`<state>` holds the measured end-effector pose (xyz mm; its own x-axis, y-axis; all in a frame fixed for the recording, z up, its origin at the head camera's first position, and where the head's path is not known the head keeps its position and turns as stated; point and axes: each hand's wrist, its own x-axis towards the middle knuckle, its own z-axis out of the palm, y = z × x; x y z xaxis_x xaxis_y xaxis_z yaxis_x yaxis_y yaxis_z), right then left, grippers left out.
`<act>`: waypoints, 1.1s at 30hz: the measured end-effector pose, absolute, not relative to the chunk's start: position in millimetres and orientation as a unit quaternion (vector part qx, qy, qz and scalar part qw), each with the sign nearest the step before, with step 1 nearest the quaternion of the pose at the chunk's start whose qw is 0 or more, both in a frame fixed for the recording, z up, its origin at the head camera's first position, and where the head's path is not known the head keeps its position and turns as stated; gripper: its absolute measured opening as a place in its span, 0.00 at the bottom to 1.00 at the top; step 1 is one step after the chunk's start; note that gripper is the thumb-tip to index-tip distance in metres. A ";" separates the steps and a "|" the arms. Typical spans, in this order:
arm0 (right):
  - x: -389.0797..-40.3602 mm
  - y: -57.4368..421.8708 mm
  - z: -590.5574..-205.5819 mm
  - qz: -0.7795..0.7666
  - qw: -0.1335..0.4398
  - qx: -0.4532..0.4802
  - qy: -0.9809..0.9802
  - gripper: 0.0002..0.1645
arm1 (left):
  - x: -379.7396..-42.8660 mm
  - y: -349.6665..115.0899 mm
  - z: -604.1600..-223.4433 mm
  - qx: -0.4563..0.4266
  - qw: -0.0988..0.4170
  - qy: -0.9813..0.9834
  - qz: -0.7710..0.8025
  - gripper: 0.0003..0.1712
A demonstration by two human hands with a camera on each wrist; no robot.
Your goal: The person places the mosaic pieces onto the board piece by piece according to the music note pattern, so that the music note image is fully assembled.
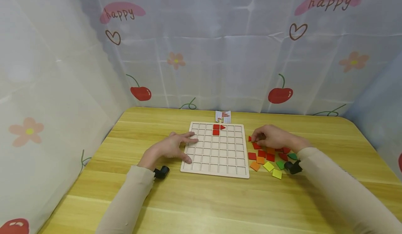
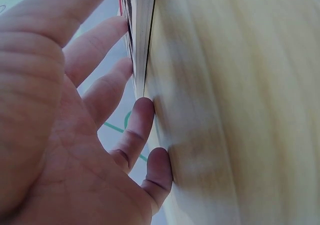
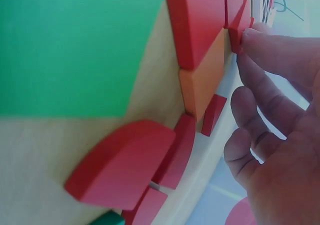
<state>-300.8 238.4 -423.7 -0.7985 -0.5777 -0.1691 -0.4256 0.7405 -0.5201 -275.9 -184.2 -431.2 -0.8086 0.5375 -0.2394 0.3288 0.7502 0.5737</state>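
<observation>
A pale wooden grid board [image 1: 210, 160] lies on the table. Near its top edge sit two red squares, one of them [image 1: 216, 132] below the other, with a red triangle [image 1: 222, 127] beside the upper one. My left hand [image 1: 169, 146] rests with spread fingers on the board's left edge; two fingertips touch the board's side [image 2: 142, 40] in the left wrist view. To the right of the board, my right hand [image 1: 274, 137] reaches down into loose coloured pieces. Thumb and fingertips pinch a red piece [image 3: 240, 32] at the far side of the pile.
Behind the board stands a small printed pattern card [image 1: 223, 117]. Around the right hand lie red, orange, green and yellow pieces, including a yellow square [image 1: 277, 173] and an orange square [image 1: 255, 166]. A patterned curtain [image 1: 213, 63] borders the table's back.
</observation>
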 end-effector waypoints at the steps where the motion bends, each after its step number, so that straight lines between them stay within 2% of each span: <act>1: -300.8 238.0 -424.2 -0.234 0.160 -0.272 0.919 0.06 | -275.9 -184.1 -431.2 0.237 0.199 0.914 0.261 0.50; 8: -297.8 235.3 -423.3 -0.234 0.166 -0.259 0.922 0.05 | -276.1 -183.9 -431.9 0.237 0.197 0.915 0.259 0.50; 13: -297.7 233.0 -423.7 -0.229 0.175 -0.256 0.923 0.09 | -275.7 -184.7 -432.1 0.234 0.198 0.915 0.261 0.50; 20: -298.7 225.5 -424.9 -0.220 0.172 -0.246 0.928 0.10 | -276.7 -184.6 -433.7 0.237 0.196 0.917 0.254 0.50; 33: -299.9 218.7 -428.5 -0.205 0.144 -0.262 0.932 0.11 | -275.3 -183.2 -430.5 0.236 0.201 0.914 0.263 0.50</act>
